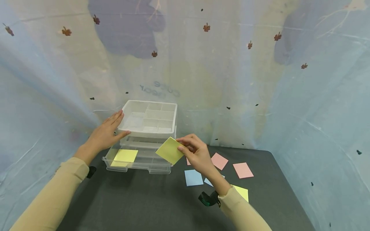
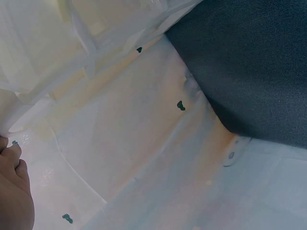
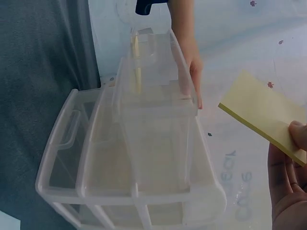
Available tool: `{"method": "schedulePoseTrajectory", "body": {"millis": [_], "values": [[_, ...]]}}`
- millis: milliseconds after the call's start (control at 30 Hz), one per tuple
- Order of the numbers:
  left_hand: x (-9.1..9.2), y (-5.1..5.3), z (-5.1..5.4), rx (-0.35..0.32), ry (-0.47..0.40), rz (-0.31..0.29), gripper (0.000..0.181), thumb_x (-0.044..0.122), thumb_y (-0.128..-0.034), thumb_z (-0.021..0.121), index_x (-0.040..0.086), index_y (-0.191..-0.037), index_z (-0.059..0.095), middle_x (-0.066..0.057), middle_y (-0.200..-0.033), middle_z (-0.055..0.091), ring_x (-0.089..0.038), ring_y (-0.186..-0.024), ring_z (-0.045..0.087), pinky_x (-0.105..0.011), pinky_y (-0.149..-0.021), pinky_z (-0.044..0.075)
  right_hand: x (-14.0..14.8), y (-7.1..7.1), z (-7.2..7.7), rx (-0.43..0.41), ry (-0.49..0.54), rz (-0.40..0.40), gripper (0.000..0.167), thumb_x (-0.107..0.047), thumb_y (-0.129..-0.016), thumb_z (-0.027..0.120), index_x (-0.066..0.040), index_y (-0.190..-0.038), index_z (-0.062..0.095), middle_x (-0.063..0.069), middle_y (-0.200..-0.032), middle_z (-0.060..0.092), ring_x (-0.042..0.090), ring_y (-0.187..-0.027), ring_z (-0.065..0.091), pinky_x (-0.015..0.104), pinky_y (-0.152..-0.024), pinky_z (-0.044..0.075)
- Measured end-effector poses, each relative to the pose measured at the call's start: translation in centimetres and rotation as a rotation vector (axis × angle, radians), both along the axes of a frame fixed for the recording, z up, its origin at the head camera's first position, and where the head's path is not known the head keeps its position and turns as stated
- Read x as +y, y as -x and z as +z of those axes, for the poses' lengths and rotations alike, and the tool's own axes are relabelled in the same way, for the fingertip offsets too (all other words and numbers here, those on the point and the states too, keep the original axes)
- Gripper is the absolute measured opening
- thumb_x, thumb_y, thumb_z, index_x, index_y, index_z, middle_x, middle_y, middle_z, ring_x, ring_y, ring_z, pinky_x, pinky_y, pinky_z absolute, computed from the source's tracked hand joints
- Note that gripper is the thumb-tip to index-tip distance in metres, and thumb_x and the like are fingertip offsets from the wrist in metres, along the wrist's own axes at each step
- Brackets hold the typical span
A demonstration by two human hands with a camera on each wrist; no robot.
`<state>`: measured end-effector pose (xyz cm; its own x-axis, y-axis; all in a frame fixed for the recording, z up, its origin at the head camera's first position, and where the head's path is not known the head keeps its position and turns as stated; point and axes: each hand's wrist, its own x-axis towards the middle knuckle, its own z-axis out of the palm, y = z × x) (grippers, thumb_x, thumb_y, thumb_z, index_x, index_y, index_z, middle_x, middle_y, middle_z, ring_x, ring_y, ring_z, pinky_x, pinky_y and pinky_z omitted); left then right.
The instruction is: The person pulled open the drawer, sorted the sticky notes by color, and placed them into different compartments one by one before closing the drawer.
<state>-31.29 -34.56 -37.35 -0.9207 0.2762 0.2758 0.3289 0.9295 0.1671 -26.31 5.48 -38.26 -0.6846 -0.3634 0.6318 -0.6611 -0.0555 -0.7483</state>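
Observation:
My right hand [image 1: 199,154] pinches a yellow sticky note pad [image 1: 169,150] between thumb and fingers, in front of the clear plastic drawer unit [image 1: 150,134]. The right wrist view shows that pad [image 3: 264,112] as a thin stack held by its edge, beside the unit. My left hand [image 1: 105,134] rests with straight fingers along the unit's left top edge; in the left wrist view only part of this hand [image 2: 14,187] shows. One clear drawer [image 1: 157,168] is pulled out at the front, and another yellow pad [image 1: 125,157] lies in its left part.
On the dark table [image 1: 138,205], right of the unit, lie pink pads [image 1: 243,170], a blue pad [image 1: 193,177] and a yellow pad [image 1: 241,192]. My right forearm partly covers some. A divided tray [image 1: 159,115] tops the unit. A patterned curtain [image 1: 196,80] hangs behind.

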Motion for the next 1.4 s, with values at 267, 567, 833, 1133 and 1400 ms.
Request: {"method": "schedulePoseTrajectory", "body": {"millis": [267,567,833,1133,1400], "values": [[0.1,-0.2,0.1,0.007,0.001,0.002,0.096,0.056,-0.1033,0.058,0.004,-0.167,0.008,-0.015,-0.175,0.005,-0.042,-0.158,0.011,-0.061,-0.127,0.015,-1.7,0.8,0.9,0.023,0.0,0.011,0.025,0.005,-0.095,0.072,0.004,-0.12,0.074,0.017,-0.108,0.061,0.021,-0.095,0.065,0.024,-0.078,0.061],[0.1,-0.4,0.2,0.024,-0.01,-0.008,0.095,0.054,-0.1037,0.059,0.003,-0.167,0.008,-0.016,-0.174,0.005,-0.042,-0.159,0.011,-0.062,-0.127,0.016,-4.0,1.6,1.7,0.067,-0.039,0.068,0.024,0.005,-0.094,0.074,0.005,-0.118,0.074,0.018,-0.107,0.062,0.024,-0.093,0.064,0.026,-0.076,0.061],[0.2,-0.1,0.0,0.012,-0.009,0.017,0.095,0.053,-0.1033,0.06,0.005,-0.167,0.009,-0.012,-0.175,0.004,-0.04,-0.159,0.011,-0.061,-0.127,0.015,-6.0,2.0,1.9,0.122,-0.141,0.09,0.023,-0.001,-0.096,0.073,-0.001,-0.119,0.075,0.011,-0.108,0.063,0.019,-0.1,0.065,0.028,-0.082,0.063],[0.3,0.0,-0.1,-0.007,-0.014,0.026,0.095,0.048,-0.1031,0.063,0.007,-0.168,0.007,-0.011,-0.175,0.002,-0.039,-0.159,0.01,-0.06,-0.128,0.013,-7.8,2.3,2.0,0.167,-0.254,0.088,0.023,-0.005,-0.097,0.073,-0.006,-0.121,0.077,0.007,-0.104,0.063,0.018,-0.097,0.066,0.022,-0.083,0.061],[0.0,0.2,-0.2,-0.007,0.007,0.025,0.095,0.055,-0.1037,0.058,0.008,-0.168,0.006,-0.01,-0.175,0.001,-0.038,-0.159,0.01,-0.06,-0.128,0.014,-9.2,2.9,1.5,0.157,-0.377,0.107,0.023,-0.006,-0.098,0.072,-0.006,-0.121,0.076,0.007,-0.101,0.062,0.017,-0.091,0.065,0.018,-0.081,0.058]]}}
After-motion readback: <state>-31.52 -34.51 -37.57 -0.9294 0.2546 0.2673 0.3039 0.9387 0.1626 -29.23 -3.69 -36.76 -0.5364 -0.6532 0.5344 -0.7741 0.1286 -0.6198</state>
